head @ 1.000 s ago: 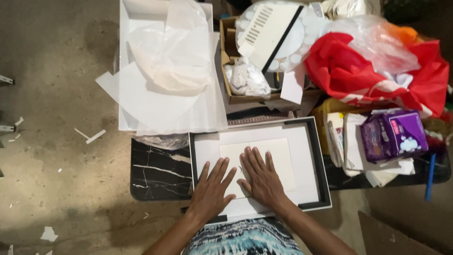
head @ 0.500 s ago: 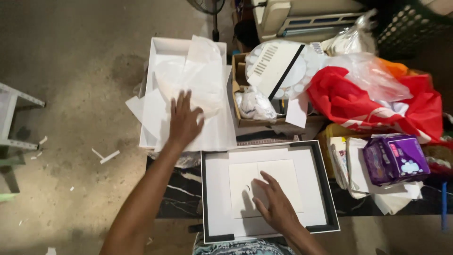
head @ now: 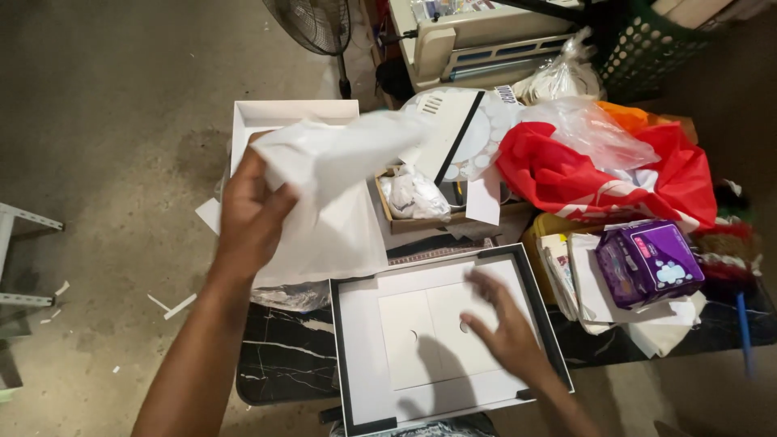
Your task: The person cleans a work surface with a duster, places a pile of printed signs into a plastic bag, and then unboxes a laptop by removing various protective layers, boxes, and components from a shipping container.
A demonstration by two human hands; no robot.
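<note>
The left hand (head: pixel 247 214) has its fingers (head: pixel 271 204) pinched on a sheet of white tissue paper (head: pixel 332 186), which hangs crumpled and lifted in the middle of the frame, its upper edge trailing to the right over the clutter. The right hand (head: pixel 506 328) is a little blurred, its fingers (head: pixel 486 287) spread and held flat, holding nothing, over the white backing of a black picture frame (head: pixel 538 311) that lies face down at the lower centre; whether the palm touches the backing I cannot tell. The frame rests on a dark marbled counter (head: pixel 283 360), jutting past its near edge. Behind the lifted paper, at the upper left of centre, sits an open white box (head: pixel 279 113) on the concrete floor (head: pixel 105 162). Just above the frame is a small cardboard box (head: pixel 421 218) with crumpled plastic in it, and beyond it a round white perforated disc (head: pixel 473 137). To the right lie a red bag (head: pixel 583 182) with clear plastic on top, and a purple packet (head: pixel 647 260) resting on a stack of white papers. At the top of the frame stand a floor fan (head: pixel 316 24) and a green perforated basket (head: pixel 655 40).
</note>
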